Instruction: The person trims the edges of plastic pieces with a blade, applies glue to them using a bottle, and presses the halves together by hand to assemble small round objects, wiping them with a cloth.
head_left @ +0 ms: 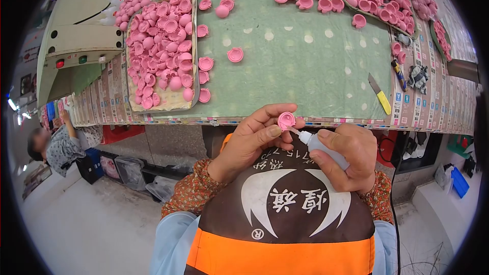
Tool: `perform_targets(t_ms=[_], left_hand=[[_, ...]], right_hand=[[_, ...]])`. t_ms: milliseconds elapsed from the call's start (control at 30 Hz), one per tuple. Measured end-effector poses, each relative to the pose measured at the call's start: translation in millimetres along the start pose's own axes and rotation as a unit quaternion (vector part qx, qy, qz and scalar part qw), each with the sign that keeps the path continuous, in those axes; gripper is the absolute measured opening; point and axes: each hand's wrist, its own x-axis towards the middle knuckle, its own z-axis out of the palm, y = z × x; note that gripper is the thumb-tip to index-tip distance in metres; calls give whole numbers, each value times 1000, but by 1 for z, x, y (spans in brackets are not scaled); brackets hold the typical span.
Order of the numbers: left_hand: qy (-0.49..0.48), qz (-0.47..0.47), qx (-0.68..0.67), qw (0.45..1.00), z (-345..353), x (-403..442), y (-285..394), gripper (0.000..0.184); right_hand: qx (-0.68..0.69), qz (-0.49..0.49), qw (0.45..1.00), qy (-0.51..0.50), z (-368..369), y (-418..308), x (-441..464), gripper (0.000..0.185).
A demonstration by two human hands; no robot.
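Note:
Between the fingers of my left hand (261, 135) is a small pink plastic cup-shaped piece (286, 120), its hollow side facing up. My right hand (346, 155) is wrapped around a white squeeze bottle (326, 148), tilted so its thin nozzle points left. The nozzle tip touches or nearly touches the lower rim of the pink piece; I cannot tell which. Both hands are in front of the table edge, above a dark apron (285, 209) with an orange band.
A tray (195, 46) heaped with pink pieces stands at the left, beside a beige machine (84, 38) with buttons. More pink pieces (379, 0) lie at the back right. A yellow-handled knife (380, 94) rests on the green mat (285, 81). Another person (61, 145) is at far left.

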Motion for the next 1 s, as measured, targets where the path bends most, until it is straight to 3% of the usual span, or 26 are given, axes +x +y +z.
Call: perform_targets(t_ms=[533,1000], left_hand=[[7,-3,40,999,3,-4,2,49],[-9,-5,-62,998,-3,-4,2,58]], right_hand=[[-4,21,1000,21,0,5,-4,35],[95,117,984,94,-3,9,-23,33]])
